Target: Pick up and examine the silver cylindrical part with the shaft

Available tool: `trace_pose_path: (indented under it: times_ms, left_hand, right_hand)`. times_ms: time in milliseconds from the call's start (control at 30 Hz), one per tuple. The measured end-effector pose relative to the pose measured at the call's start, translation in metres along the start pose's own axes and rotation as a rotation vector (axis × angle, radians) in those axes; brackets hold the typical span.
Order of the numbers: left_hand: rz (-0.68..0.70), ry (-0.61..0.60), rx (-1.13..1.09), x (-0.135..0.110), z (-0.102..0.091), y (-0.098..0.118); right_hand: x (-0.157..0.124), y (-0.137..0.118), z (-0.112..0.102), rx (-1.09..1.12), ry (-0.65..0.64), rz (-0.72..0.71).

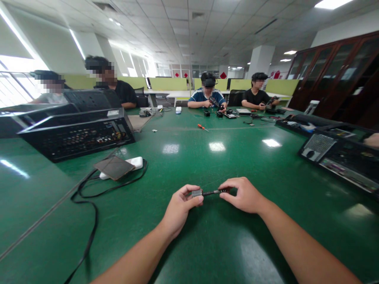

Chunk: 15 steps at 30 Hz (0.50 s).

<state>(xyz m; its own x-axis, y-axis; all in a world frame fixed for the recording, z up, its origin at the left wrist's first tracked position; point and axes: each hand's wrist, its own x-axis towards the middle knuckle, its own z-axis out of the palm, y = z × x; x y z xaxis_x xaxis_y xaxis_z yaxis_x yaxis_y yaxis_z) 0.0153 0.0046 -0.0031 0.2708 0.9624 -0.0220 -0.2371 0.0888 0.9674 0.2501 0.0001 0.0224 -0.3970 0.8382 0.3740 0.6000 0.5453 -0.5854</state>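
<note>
A short adapter cable, as it looks, is stretched between my two hands above the green table. Its small grey rectangular end block (197, 193) is pinched by the thumb and fingers of my left hand (179, 209). From the block a thin dark cable (210, 193) runs to the right. My right hand (244, 195) pinches the black ribbed end (222, 191), partly covered by the fingertips. The exact kind of both ends is too small to make out.
A black computer case (79, 134) lies left, another (340, 157) right. Nearer left, a brown flat piece (115, 167) rests on a white power strip (136, 162) with a black cord (94, 225). An orange screwdriver (201, 126) lies ahead. Several people sit around the green table (166, 169).
</note>
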Motion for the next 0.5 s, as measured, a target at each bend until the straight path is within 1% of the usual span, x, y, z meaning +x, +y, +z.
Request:
trace_pose_path:
  times_ms: [67, 167, 267, 333, 433, 500]
  left_hand:
    - [-0.005, -0.002, 0.001, -0.001, 0.001, 0.001]
    - [-0.013, -0.008, 0.003, -0.001, 0.001, 0.002]
    - [-0.015, -0.014, 0.003, -0.001, 0.000, 0.002]
    - [-0.015, -0.026, 0.008, 0.000, 0.000, 0.002]
    - [-0.037, -0.077, 0.077, -0.001, 0.003, 0.002]
    - [-0.067, -0.131, 0.149, -0.007, 0.009, 0.003]
  right_hand:
    - [0.000, 0.004, -0.007, -0.027, 0.007, 0.013]
    - [-0.002, 0.019, -0.026, -0.081, 0.082, 0.092]
    - [-0.007, 0.045, -0.048, -0.119, 0.191, 0.213]
    - [-0.012, 0.066, -0.057, -0.110, 0.293, 0.299]
    - [-0.020, 0.096, -0.060, -0.046, 0.461, 0.444]
    - [-0.022, 0.109, -0.056, 0.003, 0.520, 0.521]
